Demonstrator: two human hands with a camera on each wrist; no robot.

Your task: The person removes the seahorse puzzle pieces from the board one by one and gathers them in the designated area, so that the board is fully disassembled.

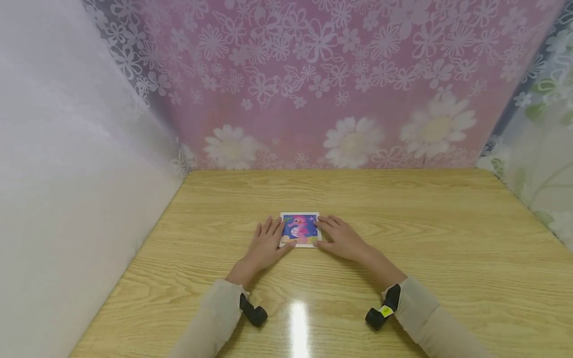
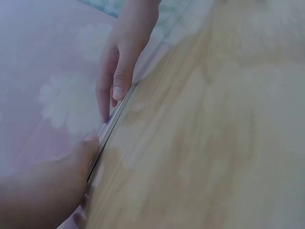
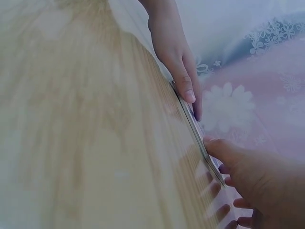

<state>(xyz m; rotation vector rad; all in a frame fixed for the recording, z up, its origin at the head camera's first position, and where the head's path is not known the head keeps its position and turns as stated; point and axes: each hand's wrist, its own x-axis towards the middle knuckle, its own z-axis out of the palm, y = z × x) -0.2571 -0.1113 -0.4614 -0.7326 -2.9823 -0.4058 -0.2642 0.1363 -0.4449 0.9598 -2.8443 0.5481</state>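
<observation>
With bare left hand and bare right hand, touching opposite sides of flat, white-bordered blue board with pink seahorse, lying between them on yellow wood-grained table; with fingers extended, unclenched.

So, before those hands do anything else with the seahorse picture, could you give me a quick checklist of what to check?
1. Seahorse picture facing up: ok.
2. Left hand at its left edge: ok.
3. Right hand at its right edge: ok.
4. Image unobstructed: not ok; fingertips overlap its sides.
5. Picture fully flat on the table: cannot tell.
6. Underside: cannot tell; hidden.
</observation>
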